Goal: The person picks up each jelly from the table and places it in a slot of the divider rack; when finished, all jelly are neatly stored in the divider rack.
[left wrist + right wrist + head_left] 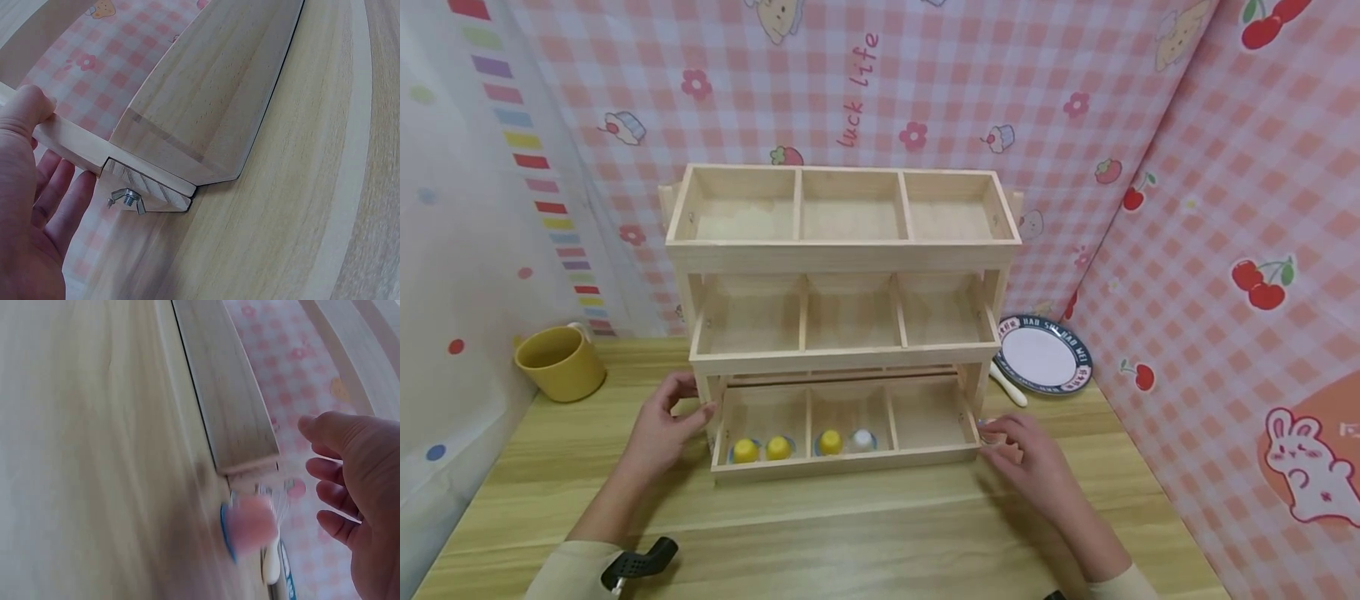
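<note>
A three-tier wooden rack [844,258] stands on the table. My left hand [658,429] grips its left upright [75,145] low down, thumb on one side and fingers on the other. Beside the bottom tier's right end is my right hand [1033,462], fingers loosely bent and holding nothing in the right wrist view. A blurred pink object [250,524] with a blue edge lies near that corner, apart from the hand; its kind is unclear. Two small yellow-topped pieces [762,450] sit in the bottom left compartment. The bottom middle one holds a yellow-topped piece [830,442] and a white-topped piece [863,438].
A yellow mug [561,363] stands at the left back of the table. Behind the rack's right side are a dark-rimmed white plate [1040,357] and a white handle [1009,385]. Patterned cloth walls [1210,275] close in the back and sides.
</note>
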